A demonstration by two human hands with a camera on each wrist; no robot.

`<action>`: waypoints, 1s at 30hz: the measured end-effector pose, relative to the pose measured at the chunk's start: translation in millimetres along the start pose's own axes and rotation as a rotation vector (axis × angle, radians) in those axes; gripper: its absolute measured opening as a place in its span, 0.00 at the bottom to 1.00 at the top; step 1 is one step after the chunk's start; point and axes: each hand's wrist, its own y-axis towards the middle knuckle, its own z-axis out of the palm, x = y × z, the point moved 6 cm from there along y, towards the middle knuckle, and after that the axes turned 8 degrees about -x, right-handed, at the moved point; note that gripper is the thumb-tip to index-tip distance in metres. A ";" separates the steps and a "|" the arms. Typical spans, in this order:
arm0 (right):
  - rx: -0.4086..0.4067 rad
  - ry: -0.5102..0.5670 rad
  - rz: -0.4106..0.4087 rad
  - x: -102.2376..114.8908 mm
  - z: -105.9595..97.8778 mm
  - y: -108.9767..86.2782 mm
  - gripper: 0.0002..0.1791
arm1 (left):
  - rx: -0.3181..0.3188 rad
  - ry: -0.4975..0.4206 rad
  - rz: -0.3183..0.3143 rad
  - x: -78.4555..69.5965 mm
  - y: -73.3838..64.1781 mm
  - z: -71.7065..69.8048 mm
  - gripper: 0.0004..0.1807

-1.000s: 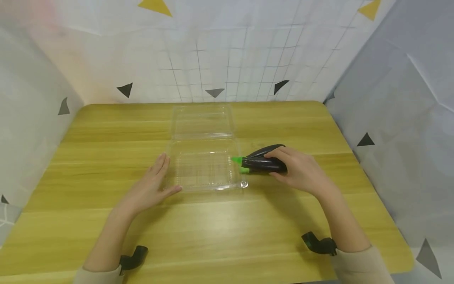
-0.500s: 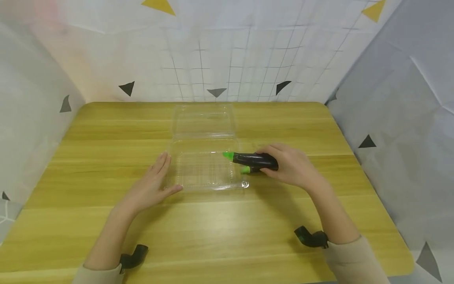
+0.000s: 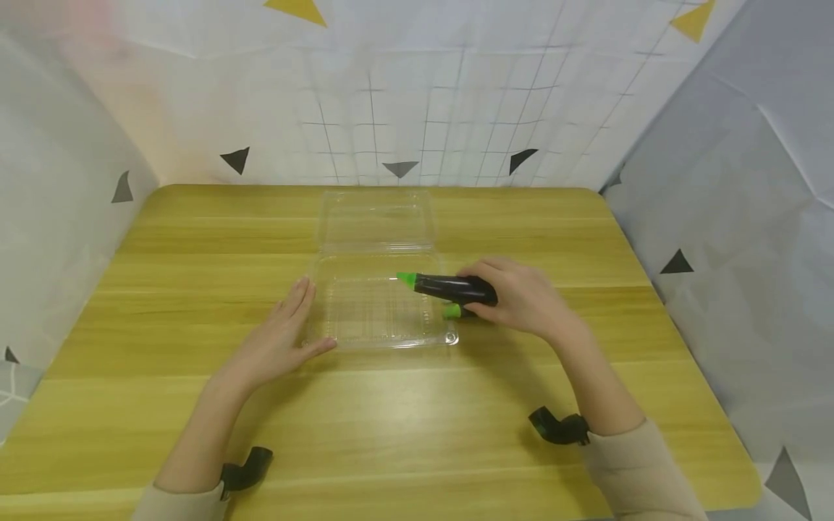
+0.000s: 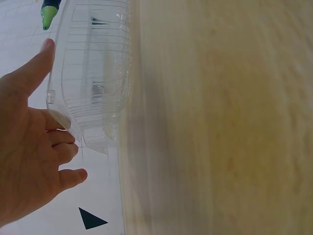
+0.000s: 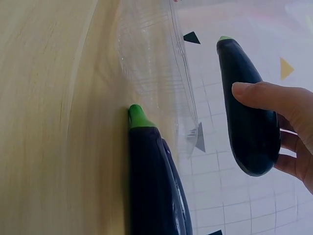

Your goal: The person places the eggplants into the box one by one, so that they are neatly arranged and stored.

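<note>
My right hand (image 3: 521, 300) grips a dark purple eggplant (image 3: 452, 288) with a green tip, thumb on one side and fingers on the other. Raised above the table, the eggplant points left, its tip over the clear plastic clamshell box (image 3: 378, 341). In the right wrist view, two more eggplants (image 5: 152, 181) lie side by side on the table beside the box; in the head view the right hand and held eggplant mostly cover them. My left hand (image 3: 274, 347) rests at the box's left edge, thumb and fingers spread around the front corner. The box's lid lies folded back, away from me.
The wooden table (image 3: 404, 434) carries the box near its middle. White wall sheets (image 3: 260, 94) with grid lines and triangles stand behind and at the sides. A black wrist mount (image 3: 560, 427) sticks out from each forearm.
My right hand has lifted one eggplant off the others and carried it left, its green tip now over the box. The left hand keeps its place at the box's edge.
</note>
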 end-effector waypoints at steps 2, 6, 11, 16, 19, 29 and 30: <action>0.005 0.005 -0.002 0.5 1.9 2.5 0.25 | -0.001 -0.002 0.000 0.1 -0.4 -0.5 0.56; 0.017 0.015 0.002 1.4 5.6 6.9 0.25 | -0.004 -0.009 -0.001 -0.1 -1.0 -1.8 0.56; 0.031 0.014 0.005 4.1 9.2 12.3 0.26 | -0.004 -0.006 -0.007 1.2 -1.6 -2.8 0.57; 0.032 0.017 -0.008 6.9 13.4 18.5 0.26 | -0.005 -0.001 -0.002 2.7 -2.1 -2.8 0.56; 0.025 0.031 -0.029 8.6 15.6 22.2 0.25 | -0.010 -0.001 0.003 3.2 -1.9 -2.5 0.56; 0.027 0.023 -0.042 13.1 19.9 31.3 0.25 | -0.010 -0.006 0.015 0.7 0.4 -2.6 0.56; 0.029 0.022 -0.044 13.9 20.6 32.6 0.25 | -0.009 -0.005 0.015 0.4 0.4 -2.8 0.56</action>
